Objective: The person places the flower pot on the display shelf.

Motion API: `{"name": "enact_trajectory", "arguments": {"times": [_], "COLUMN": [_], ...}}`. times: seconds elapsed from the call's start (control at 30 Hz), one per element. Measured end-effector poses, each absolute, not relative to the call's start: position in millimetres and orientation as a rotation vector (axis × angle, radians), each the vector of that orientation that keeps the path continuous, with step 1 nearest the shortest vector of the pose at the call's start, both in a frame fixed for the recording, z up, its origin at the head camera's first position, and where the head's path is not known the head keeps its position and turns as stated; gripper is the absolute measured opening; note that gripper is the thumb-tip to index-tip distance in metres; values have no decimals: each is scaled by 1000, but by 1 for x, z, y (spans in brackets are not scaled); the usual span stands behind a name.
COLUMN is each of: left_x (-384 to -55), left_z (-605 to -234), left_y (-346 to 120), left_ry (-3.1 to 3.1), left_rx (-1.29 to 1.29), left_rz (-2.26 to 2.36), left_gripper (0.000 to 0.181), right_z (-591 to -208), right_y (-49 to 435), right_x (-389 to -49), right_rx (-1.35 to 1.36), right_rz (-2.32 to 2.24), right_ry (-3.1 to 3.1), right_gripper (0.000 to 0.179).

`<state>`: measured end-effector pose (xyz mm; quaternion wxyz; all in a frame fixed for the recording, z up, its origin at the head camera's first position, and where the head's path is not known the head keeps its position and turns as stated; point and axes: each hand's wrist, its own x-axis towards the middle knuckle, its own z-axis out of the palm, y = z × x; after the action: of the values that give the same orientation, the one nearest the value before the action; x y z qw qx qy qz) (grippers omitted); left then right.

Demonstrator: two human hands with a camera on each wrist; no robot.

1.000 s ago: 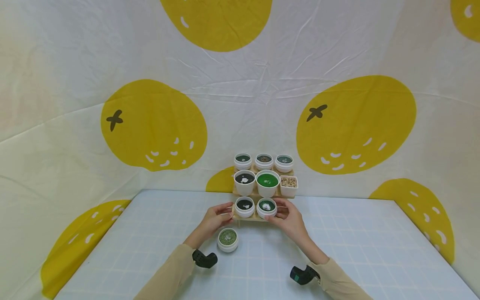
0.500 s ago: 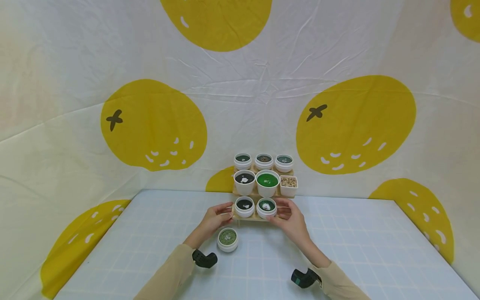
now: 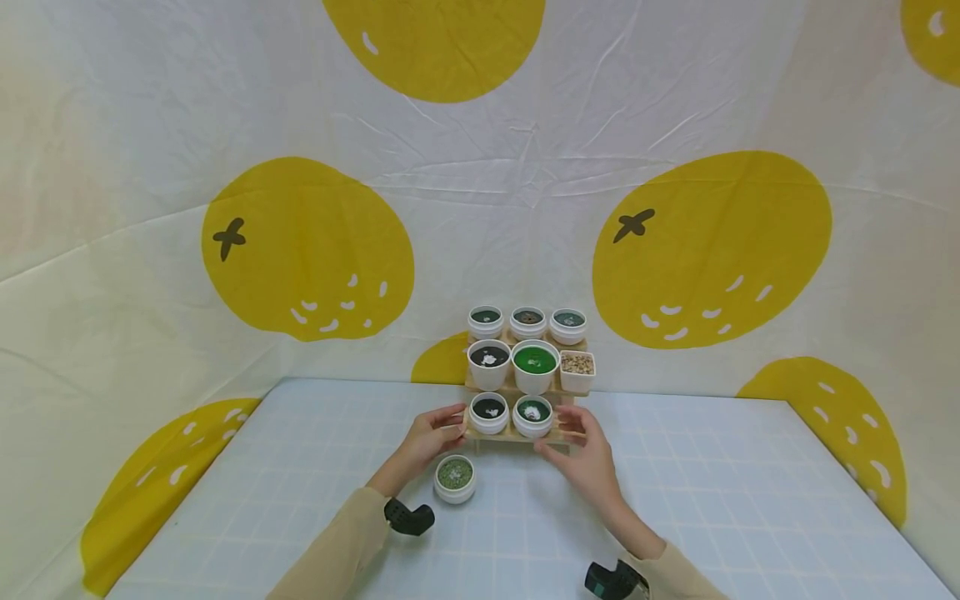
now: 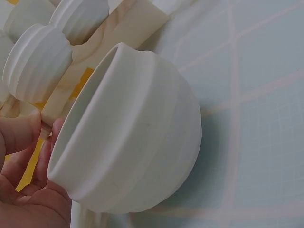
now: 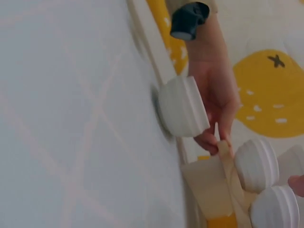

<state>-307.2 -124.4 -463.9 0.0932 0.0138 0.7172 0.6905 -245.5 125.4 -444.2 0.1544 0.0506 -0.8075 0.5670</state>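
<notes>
A three-tier wooden stand (image 3: pixel 506 437) carries white pots in rows. My left hand (image 3: pixel 426 442) pinches the left end of its lowest tier between thumb and fingers; the left wrist view shows this grip near the wood (image 4: pixel 59 102). On that tier sit a dark-filled pot (image 3: pixel 489 415) and a pot with dark green and white contents (image 3: pixel 532 417). My right hand (image 3: pixel 590 462) is at the tier's right end, fingers parted, just off the green-and-white pot. One right fingertip (image 5: pixel 297 184) shows at the right wrist view's edge. Whether it touches the wood, I cannot tell.
A white pot with speckled green contents (image 3: pixel 455 480) stands on the pale blue gridded cloth (image 3: pixel 690 483), in front of the stand and close to the left forearm. Larger pots and a square pot (image 3: pixel 577 372) fill the middle tier. A fruit-print curtain (image 3: pixel 495 208) hangs behind.
My right hand has let go of the green-and-white pot and drawn slightly right and toward me. The pot stays on the lowest tier. My left hand keeps its place.
</notes>
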Motion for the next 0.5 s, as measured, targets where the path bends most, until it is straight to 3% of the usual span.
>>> {"name": "enact_trajectory", "arguments": {"times": [0.5], "left_x": [-309], "left_z": [-467], "left_y": [-125], "left_ry": [2125], "left_rx": [17], "left_rz": [2064], "left_gripper": [45], "right_z": [-468], "right_y": [99], "right_x": [-224], "right_rx": [237], "right_rz": [1632], "right_ry": [-2222], "right_gripper": [59]}}
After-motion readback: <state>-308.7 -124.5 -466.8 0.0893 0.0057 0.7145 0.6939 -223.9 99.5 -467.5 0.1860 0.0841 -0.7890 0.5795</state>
